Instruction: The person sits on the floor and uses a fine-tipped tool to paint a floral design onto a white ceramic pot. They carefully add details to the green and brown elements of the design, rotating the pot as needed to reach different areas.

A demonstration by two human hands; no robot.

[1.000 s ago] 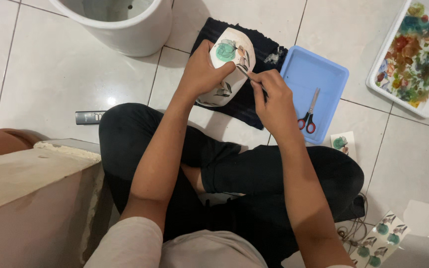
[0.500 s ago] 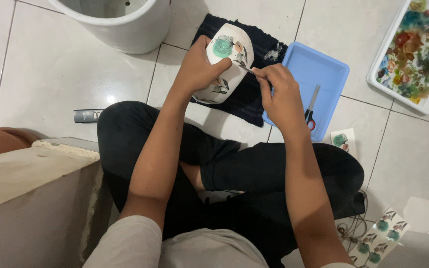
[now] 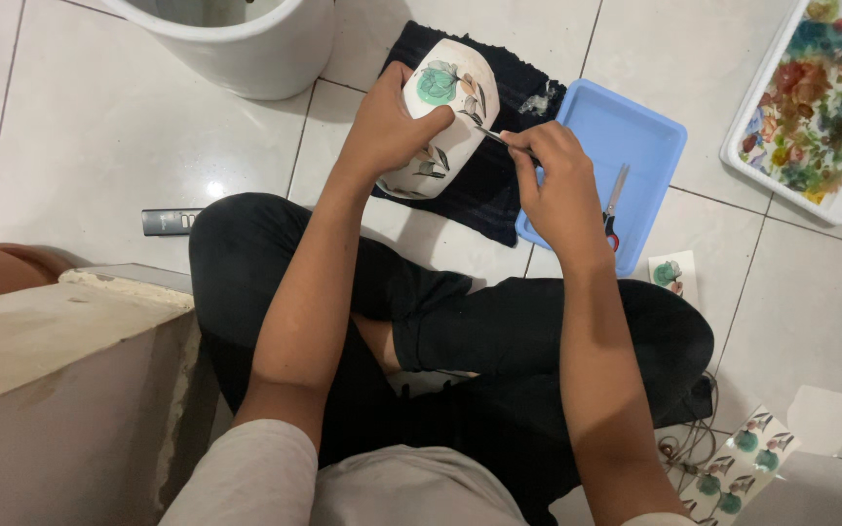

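My left hand (image 3: pixel 392 127) grips a white ceramic vase (image 3: pixel 445 112) lying on its side, decorated with a green flower and brown leaves. My right hand (image 3: pixel 557 185) pinches a thin metal tool (image 3: pixel 494 136) whose tip touches the vase's side. The vase is held over a dark cloth (image 3: pixel 504 180) spread on the tiled floor. I sit cross-legged in black trousers.
A blue tray (image 3: pixel 635 146) with red-handled scissors (image 3: pixel 613 200) lies right of the cloth. A white paint palette tray (image 3: pixel 816 107) sits far right, a large white pot (image 3: pixel 236 39) at the top. Flower decal sheets (image 3: pixel 733 468) lie at lower right, one small decal (image 3: pixel 672 275) near my knee. A stone block (image 3: pixel 60 390) stands at left.
The vase has been turned slightly in my left hand, and my right hand with the tool has shifted a little along its side.
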